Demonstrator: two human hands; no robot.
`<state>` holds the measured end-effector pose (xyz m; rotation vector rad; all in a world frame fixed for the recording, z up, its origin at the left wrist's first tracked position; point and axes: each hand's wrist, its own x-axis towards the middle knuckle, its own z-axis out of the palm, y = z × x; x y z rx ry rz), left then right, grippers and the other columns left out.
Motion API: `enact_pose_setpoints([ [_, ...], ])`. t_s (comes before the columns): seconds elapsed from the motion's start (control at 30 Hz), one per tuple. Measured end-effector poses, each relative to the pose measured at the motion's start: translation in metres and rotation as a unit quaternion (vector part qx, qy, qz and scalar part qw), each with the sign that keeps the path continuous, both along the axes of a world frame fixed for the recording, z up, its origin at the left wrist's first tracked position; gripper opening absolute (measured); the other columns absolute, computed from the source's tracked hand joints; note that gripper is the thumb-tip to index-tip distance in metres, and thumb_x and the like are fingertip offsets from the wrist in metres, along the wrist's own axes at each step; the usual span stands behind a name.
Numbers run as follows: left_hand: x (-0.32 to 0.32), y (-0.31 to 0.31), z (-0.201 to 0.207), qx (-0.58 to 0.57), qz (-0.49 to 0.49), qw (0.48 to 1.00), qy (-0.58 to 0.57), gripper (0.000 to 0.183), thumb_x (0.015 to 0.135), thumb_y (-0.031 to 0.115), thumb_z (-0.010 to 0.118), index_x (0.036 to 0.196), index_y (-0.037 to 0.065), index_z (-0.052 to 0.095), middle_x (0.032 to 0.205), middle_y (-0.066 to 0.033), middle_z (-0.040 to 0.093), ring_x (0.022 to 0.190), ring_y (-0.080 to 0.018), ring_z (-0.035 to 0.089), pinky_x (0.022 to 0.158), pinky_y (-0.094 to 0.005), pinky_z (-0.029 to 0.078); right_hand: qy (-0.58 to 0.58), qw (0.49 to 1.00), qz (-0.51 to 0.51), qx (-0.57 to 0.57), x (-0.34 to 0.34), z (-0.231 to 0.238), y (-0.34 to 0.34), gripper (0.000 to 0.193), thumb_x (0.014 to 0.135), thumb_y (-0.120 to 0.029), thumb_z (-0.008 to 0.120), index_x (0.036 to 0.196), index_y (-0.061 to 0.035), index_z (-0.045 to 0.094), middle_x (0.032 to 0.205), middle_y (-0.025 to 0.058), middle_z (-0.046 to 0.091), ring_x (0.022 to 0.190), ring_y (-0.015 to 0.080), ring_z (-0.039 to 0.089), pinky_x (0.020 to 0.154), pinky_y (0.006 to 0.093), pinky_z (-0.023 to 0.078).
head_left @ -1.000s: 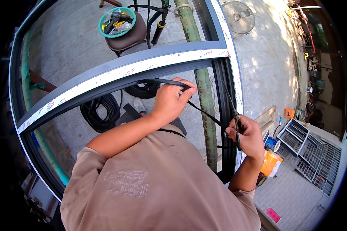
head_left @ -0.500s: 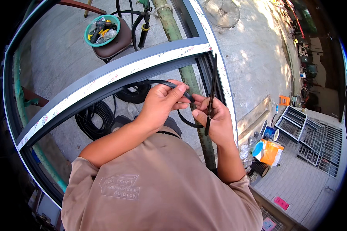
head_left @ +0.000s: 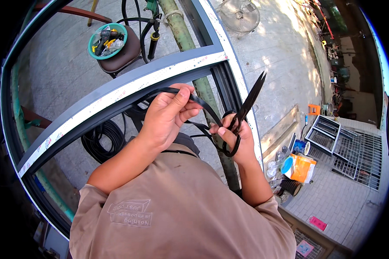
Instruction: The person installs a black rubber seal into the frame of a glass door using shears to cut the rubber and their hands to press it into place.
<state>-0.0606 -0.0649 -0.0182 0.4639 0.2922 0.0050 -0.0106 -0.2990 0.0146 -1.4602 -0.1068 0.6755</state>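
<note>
My left hand (head_left: 167, 113) pinches a black rubber sealing strip (head_left: 206, 107) between thumb and fingers. From there the strip curves down to my right hand (head_left: 243, 140), whose thumb and fingertips press near it. That same hand is closed around the handles of black scissors (head_left: 251, 98). Their blades point up and to the right, nearly together, apart from the strip. Both hands are over the opening of a grey window frame (head_left: 136, 86) with white protective film. Behind my left hand, the strip runs toward the frame's inner edge.
A coil of black strip (head_left: 103, 140) lies on the ground to the left. Beyond the frame, a teal basin (head_left: 108, 41) of tools rests on a brown stool (head_left: 127, 51). A green pole (head_left: 181, 30) passes under the frame. A fan (head_left: 240, 16) stands farther off; an orange bag (head_left: 299, 168) lies at right.
The scissors have swung from nearly upright and edge-on to a rightward tilt. My hands have moved slightly apart, and the strip now bends in a longer curve between them.
</note>
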Motion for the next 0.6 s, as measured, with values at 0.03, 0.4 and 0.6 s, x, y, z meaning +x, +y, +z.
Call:
enact_pose_setpoints([
  [0.03, 0.001, -0.001, 0.0, 0.01, -0.004, 1.0, 0.012, 0.026, 0.112, 0.028, 0.066, 0.123, 0.005, 0.066, 0.107, -0.0065, 0.075, 0.096, -0.0148, 0.078, 0.084, -0.0248, 0.064, -0.019, 1.0, -0.002, 0.013, 0.005, 0.01, -0.008, 0.017, 0.099, 0.0, 0.073, 0.104, -0.0051, 0.058, 0.101, 0.0093, 0.07, 0.089, 0.0155, 0.071, 0.087, 0.0312, 0.057],
  [0.4, 0.026, -0.024, -0.029, 0.035, -0.029, 0.991, 0.128, 0.034, 0.114, 0.03, 0.063, 0.136, 0.005, 0.065, 0.114, -0.0056, 0.073, 0.102, -0.0148, 0.076, 0.089, -0.0266, 0.064, -0.422, 0.799, -0.006, -0.429, 0.081, 0.067, 0.036, 0.022, 0.082, -0.005, 0.08, 0.1, -0.0033, 0.067, 0.087, 0.0133, 0.074, 0.078, 0.0312, 0.073, 0.074, 0.0383, 0.056],
  [0.6, 0.028, -0.023, -0.031, 0.044, -0.052, 0.984, 0.163, 0.033, 0.115, 0.029, 0.058, 0.138, 0.005, 0.065, 0.113, -0.0048, 0.073, 0.098, -0.0142, 0.075, 0.087, -0.0274, 0.062, -0.432, 0.778, 0.026, -0.455, 0.101, 0.05, 0.055, 0.019, 0.082, -0.01, 0.08, 0.097, -0.0036, 0.072, 0.087, 0.016, 0.078, 0.083, 0.0358, 0.077, 0.076, 0.0424, 0.059],
])
